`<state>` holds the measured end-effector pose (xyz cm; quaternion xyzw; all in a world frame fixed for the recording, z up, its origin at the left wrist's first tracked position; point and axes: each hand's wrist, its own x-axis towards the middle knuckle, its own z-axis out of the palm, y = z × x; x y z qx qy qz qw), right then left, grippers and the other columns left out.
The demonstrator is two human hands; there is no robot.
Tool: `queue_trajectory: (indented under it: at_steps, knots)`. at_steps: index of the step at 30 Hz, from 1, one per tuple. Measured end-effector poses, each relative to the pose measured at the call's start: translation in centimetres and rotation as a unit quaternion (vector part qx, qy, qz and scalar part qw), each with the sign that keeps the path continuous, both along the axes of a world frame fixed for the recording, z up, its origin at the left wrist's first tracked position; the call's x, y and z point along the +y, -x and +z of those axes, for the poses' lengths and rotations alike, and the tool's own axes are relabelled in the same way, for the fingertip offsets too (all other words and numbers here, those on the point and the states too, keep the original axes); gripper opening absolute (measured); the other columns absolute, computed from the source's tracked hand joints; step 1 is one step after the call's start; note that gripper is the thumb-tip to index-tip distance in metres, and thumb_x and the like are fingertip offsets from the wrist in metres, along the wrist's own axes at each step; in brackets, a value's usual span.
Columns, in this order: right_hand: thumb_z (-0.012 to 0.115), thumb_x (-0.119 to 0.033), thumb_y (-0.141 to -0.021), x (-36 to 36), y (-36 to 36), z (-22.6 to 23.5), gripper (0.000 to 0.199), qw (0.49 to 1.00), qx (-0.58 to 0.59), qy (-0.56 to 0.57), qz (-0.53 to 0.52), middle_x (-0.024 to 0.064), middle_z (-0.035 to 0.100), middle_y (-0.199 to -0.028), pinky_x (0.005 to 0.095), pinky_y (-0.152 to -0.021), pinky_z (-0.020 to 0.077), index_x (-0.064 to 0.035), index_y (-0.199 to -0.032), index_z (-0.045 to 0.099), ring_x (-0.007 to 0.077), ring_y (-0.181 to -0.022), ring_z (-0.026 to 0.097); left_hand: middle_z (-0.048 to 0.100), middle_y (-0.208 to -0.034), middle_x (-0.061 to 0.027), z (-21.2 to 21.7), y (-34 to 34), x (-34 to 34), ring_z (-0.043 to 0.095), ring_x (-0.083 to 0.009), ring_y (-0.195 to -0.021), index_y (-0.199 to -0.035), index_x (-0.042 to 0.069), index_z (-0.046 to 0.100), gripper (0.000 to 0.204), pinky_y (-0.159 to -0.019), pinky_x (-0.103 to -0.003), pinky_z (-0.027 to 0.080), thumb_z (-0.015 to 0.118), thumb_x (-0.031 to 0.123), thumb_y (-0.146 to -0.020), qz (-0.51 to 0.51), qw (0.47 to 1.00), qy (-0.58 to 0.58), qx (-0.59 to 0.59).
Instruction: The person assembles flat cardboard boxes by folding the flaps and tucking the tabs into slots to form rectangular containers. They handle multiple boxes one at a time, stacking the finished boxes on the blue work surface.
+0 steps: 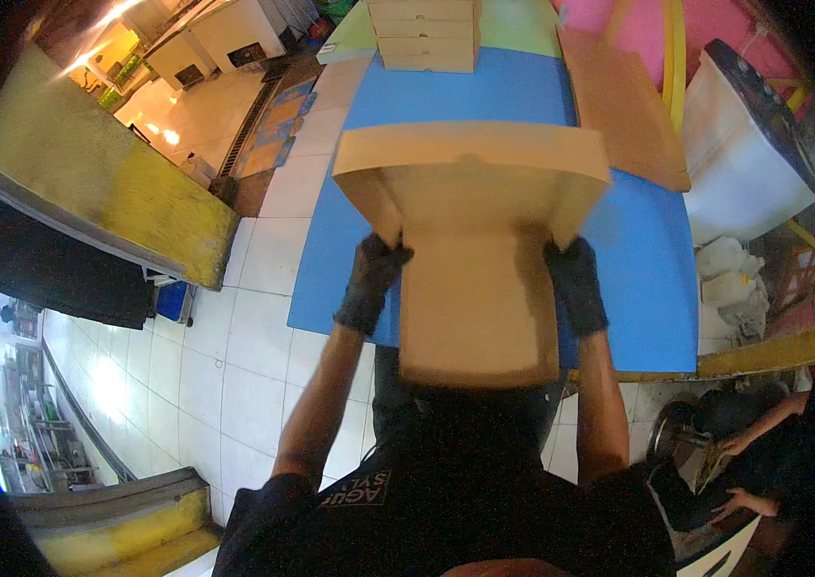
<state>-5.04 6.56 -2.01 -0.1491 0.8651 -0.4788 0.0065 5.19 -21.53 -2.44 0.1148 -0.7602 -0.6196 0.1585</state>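
Note:
Both my hands wear dark gloves and hold an open brown cardboard box in front of my body. Its near part reaches over the near edge of a blue tabletop, and a raised panel stands across its far end. My left hand is closed on the left side, at the corner below that panel. On the opposite side, my right hand grips the matching corner. The thumbs point inward, while the other fingers are partly hidden. Motion slightly blurs the box.
Stacked flat cardboard boxes stand at the table's far end. A brown board lies along the right edge, beside a white appliance. White plastic containers sit on the right. Another person's hand shows at lower right. A yellow-green low wall runs left.

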Motion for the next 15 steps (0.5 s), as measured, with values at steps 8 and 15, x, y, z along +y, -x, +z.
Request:
queue_trajectory:
  at_steps: [8,15]
  knots:
    - [0.053,-0.016,-0.077,-5.2,9.9,-3.2,0.027,0.985,0.147,-0.07,0.063,0.024,0.062,-0.09,0.0438,-0.072,0.0477,0.0015,-0.096,0.06,0.0388,-0.083,0.06,0.063,-0.085,-0.0131,3.8,6.4,3.6,0.06,-0.025,-0.077,-0.088,0.002,0.06,0.014,-0.066,-0.036,0.047,0.061,0.013,-0.079,-0.037,0.976,0.183,0.112]
    - [0.055,-0.025,-0.088,-6.1,6.3,1.3,0.035,0.966,-0.094,0.157,0.182,0.0023,0.061,-0.084,0.0251,-0.06,0.0448,-0.0017,-0.113,0.056,0.008,-0.067,0.05,0.06,-0.062,-0.0109,0.3,16.2,6.1,0.055,-0.0187,-0.047,-0.074,0.004,0.062,0.032,-0.048,-0.033,0.045,0.058,0.035,-0.081,-0.211,0.936,0.216,-0.179]
